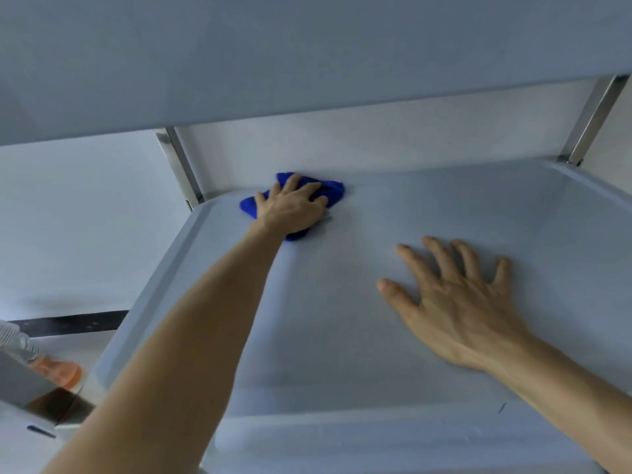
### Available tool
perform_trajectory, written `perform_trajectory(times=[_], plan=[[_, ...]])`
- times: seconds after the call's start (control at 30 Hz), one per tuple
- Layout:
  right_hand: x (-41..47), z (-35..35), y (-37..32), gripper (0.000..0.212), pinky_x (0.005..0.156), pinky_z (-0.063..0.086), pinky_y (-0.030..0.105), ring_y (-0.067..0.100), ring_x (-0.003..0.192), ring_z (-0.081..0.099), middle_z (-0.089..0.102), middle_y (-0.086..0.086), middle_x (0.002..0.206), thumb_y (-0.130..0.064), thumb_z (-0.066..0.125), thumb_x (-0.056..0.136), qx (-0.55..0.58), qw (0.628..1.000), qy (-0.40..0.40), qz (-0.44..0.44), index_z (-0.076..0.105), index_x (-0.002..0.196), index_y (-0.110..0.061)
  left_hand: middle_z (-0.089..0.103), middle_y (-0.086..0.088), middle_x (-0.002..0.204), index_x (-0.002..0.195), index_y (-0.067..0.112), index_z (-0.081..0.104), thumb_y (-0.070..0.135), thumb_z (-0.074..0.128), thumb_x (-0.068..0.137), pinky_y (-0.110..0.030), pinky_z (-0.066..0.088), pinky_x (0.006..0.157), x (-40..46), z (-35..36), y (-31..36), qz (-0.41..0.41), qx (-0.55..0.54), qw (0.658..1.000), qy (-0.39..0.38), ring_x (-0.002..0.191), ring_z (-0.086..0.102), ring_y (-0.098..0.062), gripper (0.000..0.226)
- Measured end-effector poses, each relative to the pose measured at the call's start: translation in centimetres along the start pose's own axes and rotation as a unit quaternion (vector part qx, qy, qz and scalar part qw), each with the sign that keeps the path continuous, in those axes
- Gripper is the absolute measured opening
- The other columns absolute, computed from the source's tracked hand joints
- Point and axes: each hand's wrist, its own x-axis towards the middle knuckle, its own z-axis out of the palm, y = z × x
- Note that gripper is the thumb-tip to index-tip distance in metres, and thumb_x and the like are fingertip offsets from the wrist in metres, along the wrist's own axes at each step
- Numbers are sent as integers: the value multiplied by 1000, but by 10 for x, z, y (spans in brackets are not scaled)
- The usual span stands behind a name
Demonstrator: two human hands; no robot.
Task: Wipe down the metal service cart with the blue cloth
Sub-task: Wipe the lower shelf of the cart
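Observation:
The metal service cart's lower shelf [444, 206] fills most of the head view, with the shelf above [307, 46] overhanging it. A bunched blue cloth [333, 189] lies in the shelf's far left corner. My left hand [294, 208] is stretched out over the cloth and presses it onto the shelf, fingers curled into the fabric. My right hand [458, 302] rests flat on the bare shelf to the right and nearer to me, fingers spread, holding nothing.
Two upright metal posts, a left post [179, 165] and a right post [593, 121], join the shelves at the far corners. A raised rim [150, 295] runs along the shelf's left side. At the lower left, a spray bottle with orange liquid [56, 371] stands beside a metal box [20, 381].

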Motion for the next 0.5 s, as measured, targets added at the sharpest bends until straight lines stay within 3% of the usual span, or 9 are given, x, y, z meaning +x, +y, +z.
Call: perform_trajectory(times=[0.23,0.37,0.5], plan=[[1,-3,-1,88,113,2,68,24,152,-3,0,-11,165,-84,-9,69,14,1000,-11,5,1,149,-49,16,16,163,142,57,33,58,31,97,-52,10,118,-67,9,36,157,-16,987,-12,148,19,-21,45],[1,-5,-1,82,113,4,69,24,152,0,4,-11,165,-82,-2,74,20,1000,-12,-1,6,149,-48,18,19,162,141,58,34,55,31,99,-47,15,117,-117,2,16,188,-21,982,-13,148,21,-16,42],[2,-9,1,60,114,4,69,23,152,4,8,-11,165,-68,14,94,39,999,-12,-1,15,151,-47,19,20,161,141,57,34,53,33,100,-42,12,119,-166,-7,-2,196,-23,980,-23,146,21,-12,42]])
